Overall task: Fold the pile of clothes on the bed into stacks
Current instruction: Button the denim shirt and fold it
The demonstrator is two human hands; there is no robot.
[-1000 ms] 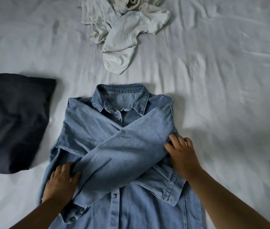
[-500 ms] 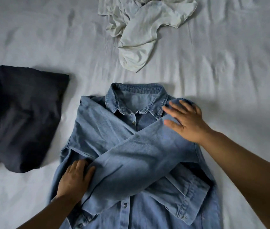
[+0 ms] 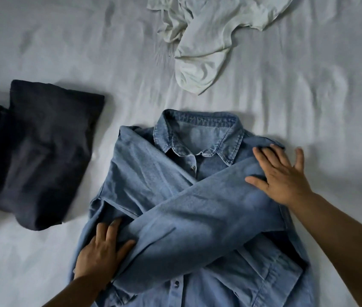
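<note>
Sliding up from the crossed sleeves, the right hand (image 3: 284,173) now presses spread fingers on the denim shirt (image 3: 197,207) shoulder, mid-bed, while the left hand (image 3: 102,251) flattens the other sleeve; smoothing outward should keep creases crisp.

A bed (image 3: 308,89), covered by a pale white sheet (image 3: 69,52), fills the whole view. The sheet is rumpled, with long soft creases running across its upper and right parts and smoother cloth toward the lower left. Dim light leaves grey shadows on the sheet. Nothing else apart from the laundry can be made out.
</note>
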